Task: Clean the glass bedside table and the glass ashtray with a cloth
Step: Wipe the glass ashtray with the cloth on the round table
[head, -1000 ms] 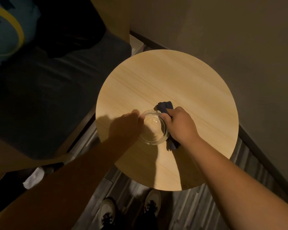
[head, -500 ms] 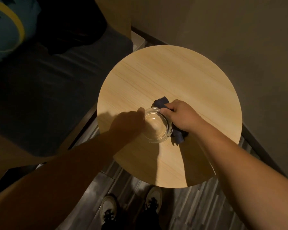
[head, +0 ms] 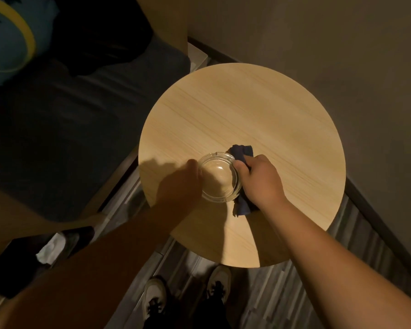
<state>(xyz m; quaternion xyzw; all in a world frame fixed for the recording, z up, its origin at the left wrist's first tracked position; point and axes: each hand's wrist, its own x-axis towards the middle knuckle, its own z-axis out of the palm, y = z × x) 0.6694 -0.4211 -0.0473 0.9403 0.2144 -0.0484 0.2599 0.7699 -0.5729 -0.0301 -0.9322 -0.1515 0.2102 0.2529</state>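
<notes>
Vs 0.5 s ago: little change, ashtray (head: pixel 220 177) still lower-centre of frame on round desk (head: pixel 282 129), cloth (head: pixel 243 151) still at its right. Left hand (head: pixel 179 186) fingers curl on ashtray's left rim; right hand (head: pixel 261 181) fingers grip cloth against right rim. No readable writing

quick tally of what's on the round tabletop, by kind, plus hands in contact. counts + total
Glass ashtray: 1
Dark blue cloth: 1
Hands: 2, left hand holding the ashtray's side, right hand gripping the cloth against the ashtray
Total: 4, all at the round table
</notes>
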